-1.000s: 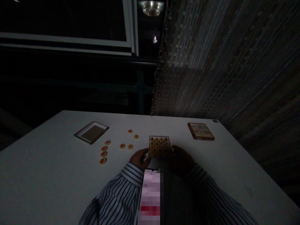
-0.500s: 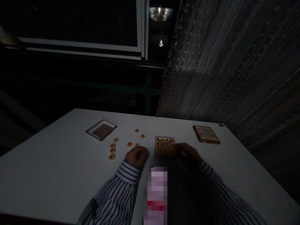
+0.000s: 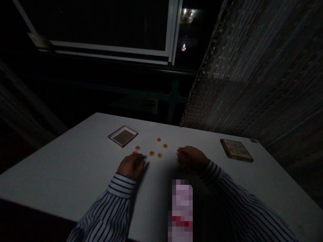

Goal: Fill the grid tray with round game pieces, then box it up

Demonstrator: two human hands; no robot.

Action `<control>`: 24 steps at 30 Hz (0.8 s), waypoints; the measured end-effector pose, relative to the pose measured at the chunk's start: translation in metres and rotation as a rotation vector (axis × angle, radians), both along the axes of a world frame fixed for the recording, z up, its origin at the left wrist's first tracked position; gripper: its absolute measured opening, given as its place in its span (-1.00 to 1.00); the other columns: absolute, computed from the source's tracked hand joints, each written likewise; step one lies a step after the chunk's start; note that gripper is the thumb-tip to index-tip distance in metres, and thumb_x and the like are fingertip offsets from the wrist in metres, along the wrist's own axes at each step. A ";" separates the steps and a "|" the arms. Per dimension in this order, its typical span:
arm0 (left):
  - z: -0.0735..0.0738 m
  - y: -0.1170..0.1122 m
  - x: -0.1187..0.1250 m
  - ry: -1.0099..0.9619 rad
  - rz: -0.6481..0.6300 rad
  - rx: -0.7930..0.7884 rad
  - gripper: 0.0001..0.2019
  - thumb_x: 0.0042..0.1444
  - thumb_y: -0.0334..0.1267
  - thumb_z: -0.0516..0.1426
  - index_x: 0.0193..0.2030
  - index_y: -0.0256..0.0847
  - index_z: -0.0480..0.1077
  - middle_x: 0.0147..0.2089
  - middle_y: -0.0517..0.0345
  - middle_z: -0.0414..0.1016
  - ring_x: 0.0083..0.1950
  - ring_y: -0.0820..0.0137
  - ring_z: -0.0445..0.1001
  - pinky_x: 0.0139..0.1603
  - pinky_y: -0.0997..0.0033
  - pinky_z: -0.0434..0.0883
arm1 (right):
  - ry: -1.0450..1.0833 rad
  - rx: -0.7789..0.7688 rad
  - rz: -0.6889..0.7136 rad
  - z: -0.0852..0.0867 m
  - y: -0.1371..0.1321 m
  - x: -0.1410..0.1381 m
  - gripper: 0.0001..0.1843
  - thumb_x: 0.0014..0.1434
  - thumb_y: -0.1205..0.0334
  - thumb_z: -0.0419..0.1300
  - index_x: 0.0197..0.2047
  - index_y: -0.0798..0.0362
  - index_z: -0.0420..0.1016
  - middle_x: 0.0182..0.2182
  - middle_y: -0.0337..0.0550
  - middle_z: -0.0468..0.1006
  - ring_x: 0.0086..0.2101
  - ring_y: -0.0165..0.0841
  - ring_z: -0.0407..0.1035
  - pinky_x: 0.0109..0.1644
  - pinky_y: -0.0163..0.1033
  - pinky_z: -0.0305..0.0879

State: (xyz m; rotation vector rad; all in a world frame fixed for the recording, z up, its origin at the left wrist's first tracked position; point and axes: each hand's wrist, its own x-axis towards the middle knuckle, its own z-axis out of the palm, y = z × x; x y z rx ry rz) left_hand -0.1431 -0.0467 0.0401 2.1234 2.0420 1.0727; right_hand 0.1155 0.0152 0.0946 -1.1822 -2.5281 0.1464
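Observation:
Several round Chinese chess pieces with red characters lie on the white table point(image 3: 83, 144). My left hand point(image 3: 131, 165) is over the left group, thumb and fingers apart; one chess piece point(image 3: 135, 152) shows just past its fingertips and others there are hidden beneath it. Closer to the middle lie a chess piece point(image 3: 151, 153) and another chess piece point(image 3: 159, 155). My right hand point(image 3: 193, 158) is closed, palm down, over the small box of chess pieces, covering nearly all of it. What its fingers grip cannot be made out.
An open shallow tray-like lid point(image 3: 123, 136) lies at the back left. On the right is a flat printed box point(image 3: 236, 150), near a small dark label point(image 3: 253, 141) at the table edge. A bead curtain point(image 3: 227, 87) hangs behind the table. The room is dim.
My left hand has moved left from beside the box to the left group of pieces, its fingers loosening. My right hand has moved left over the box. The view has shifted left.

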 end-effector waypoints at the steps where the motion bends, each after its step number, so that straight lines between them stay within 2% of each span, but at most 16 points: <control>1: 0.001 -0.001 -0.006 0.010 0.013 0.003 -0.70 -0.08 -0.13 0.02 -0.23 -0.22 0.35 -0.20 0.04 0.45 -0.17 0.29 0.38 -0.12 0.31 0.30 | -0.011 -0.002 0.015 0.001 0.001 -0.006 -0.70 0.05 0.17 -0.03 -0.19 0.07 0.38 -0.30 -0.10 0.47 -0.28 -0.35 0.32 -0.19 -0.25 0.20; 6: 0.005 -0.003 -0.030 0.068 0.108 -0.055 -0.67 -0.08 -0.08 -0.01 -0.23 -0.21 0.37 -0.23 0.06 0.46 -0.21 0.29 0.39 -0.16 0.32 0.31 | -0.017 -0.003 0.106 0.005 0.009 -0.038 -0.70 0.05 0.19 -0.03 -0.19 0.10 0.39 -0.31 -0.11 0.47 -0.28 -0.35 0.32 -0.17 -0.25 0.20; 12: 0.003 0.009 -0.049 0.085 0.208 -0.173 -0.52 -0.13 0.03 -0.01 -0.18 -0.30 0.36 -0.17 -0.05 0.43 -0.14 0.20 0.37 -0.12 0.27 0.29 | 0.034 -0.063 0.166 0.005 0.022 -0.075 -0.72 0.05 0.18 -0.03 -0.23 0.08 0.41 -0.33 -0.15 0.47 -0.29 -0.38 0.33 -0.17 -0.29 0.20; 16: 0.001 0.025 -0.049 0.091 0.185 -0.306 -0.48 -0.10 0.06 -0.05 -0.13 -0.31 0.34 -0.16 -0.09 0.42 -0.14 0.19 0.38 -0.17 0.28 0.32 | 0.061 -0.104 0.184 0.001 0.033 -0.093 -0.72 0.08 0.20 -0.07 -0.25 0.04 0.42 -0.31 -0.19 0.47 -0.26 -0.40 0.33 -0.16 -0.33 0.19; 20: 0.000 0.041 -0.044 0.142 0.214 -0.331 -0.54 -0.10 0.02 -0.04 -0.14 -0.25 0.34 -0.16 -0.05 0.42 -0.14 0.21 0.37 -0.17 0.28 0.30 | 0.046 -0.134 0.182 -0.005 0.044 -0.108 -0.71 0.07 0.23 -0.08 -0.25 0.03 0.43 -0.29 -0.20 0.48 -0.26 -0.41 0.34 -0.15 -0.36 0.17; 24: 0.002 0.054 -0.039 0.218 0.200 -0.377 -0.60 -0.11 0.04 -0.05 -0.27 -0.19 0.38 -0.23 -0.01 0.44 -0.17 0.24 0.37 -0.22 0.34 0.30 | 0.034 -0.157 0.167 -0.014 0.053 -0.119 -0.72 0.06 0.24 -0.07 -0.27 0.03 0.43 -0.29 -0.21 0.49 -0.25 -0.41 0.34 -0.15 -0.38 0.17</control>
